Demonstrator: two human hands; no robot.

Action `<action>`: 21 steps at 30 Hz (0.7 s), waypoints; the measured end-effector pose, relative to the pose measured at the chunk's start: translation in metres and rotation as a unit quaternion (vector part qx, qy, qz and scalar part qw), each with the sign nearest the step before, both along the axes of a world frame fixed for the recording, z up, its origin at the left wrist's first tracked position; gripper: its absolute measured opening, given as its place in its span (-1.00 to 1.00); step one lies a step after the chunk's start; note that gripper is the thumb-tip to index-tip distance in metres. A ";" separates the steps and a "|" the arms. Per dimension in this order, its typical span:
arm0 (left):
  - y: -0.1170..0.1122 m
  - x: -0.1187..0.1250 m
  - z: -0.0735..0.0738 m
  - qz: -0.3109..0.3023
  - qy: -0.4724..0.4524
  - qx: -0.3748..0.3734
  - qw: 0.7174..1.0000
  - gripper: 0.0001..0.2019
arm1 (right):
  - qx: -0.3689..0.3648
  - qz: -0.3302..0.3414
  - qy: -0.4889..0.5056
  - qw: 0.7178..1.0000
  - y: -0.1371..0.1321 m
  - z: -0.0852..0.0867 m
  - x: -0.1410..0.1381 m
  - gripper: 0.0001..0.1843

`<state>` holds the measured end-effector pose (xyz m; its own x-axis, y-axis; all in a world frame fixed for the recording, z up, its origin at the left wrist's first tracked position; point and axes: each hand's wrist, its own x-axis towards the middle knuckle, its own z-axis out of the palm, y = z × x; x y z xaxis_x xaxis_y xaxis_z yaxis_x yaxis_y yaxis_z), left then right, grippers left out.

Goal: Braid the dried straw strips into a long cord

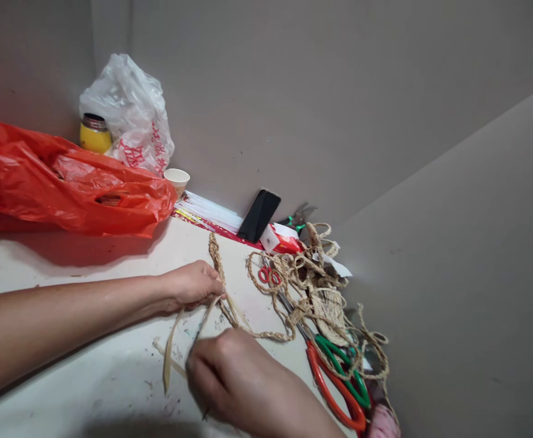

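My left hand [197,283] pinches a tan braided straw cord [215,250] just above the white table. From its fingers, loose flat straw strands [168,359] hang down toward the table. My right hand [234,371], nearer to me, is closed and slightly blurred. One pale strand [208,316] runs tight from the left fingers into the right fist, whose fingertips are hidden. The finished braid continues right along the table into a tangled heap of braided cord [289,274].
Scissors with orange and green handles [334,377] and small red-handled scissors [269,275] lie right, among the cord. Behind are a phone [260,216], pliers [299,218] and a paper cup [176,177]. A red plastic bag [66,188], yellow jar [95,135] and clear bag [129,103] stand left.
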<state>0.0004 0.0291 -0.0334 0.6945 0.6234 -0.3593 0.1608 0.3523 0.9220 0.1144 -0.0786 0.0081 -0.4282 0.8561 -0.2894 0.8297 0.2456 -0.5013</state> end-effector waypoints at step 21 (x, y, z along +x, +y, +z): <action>0.011 -0.007 -0.001 -0.099 -0.015 0.073 0.992 -0.84 | -0.229 -0.280 0.415 0.835 0.055 -0.032 0.039 -0.58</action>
<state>-0.0064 0.0396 -0.0344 0.8174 0.5180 -0.2520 0.1848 0.1785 0.9664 0.1529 -0.0233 -0.0234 -0.2137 0.8705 -0.4434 0.0704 -0.4390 -0.8957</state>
